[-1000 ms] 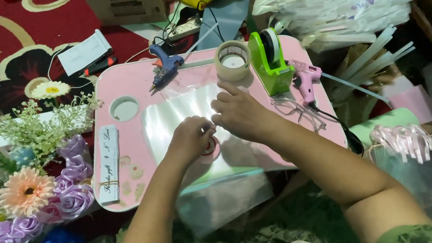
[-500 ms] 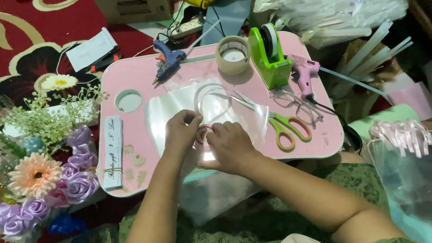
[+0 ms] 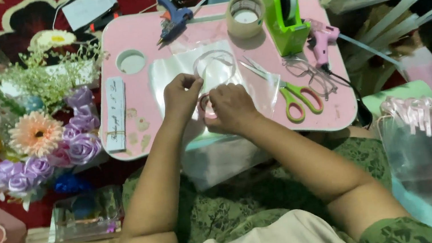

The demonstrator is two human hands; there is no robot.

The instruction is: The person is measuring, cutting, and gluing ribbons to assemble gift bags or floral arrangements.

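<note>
Two hands — left, right — pinching clear ribbon, pink tray table.

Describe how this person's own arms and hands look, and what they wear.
Both arms are bare from the upper arm down; short green sleeves with a dark leafy pattern show only at the bottom edge of the picture. The left hand and right hand are bare too: no gloves, and no watch, bracelet or ring that I can make out. The lap is covered in the same green patterned cloth.

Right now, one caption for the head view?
Both hands, left and right, loop clear ribbon over a pink tray.
</note>
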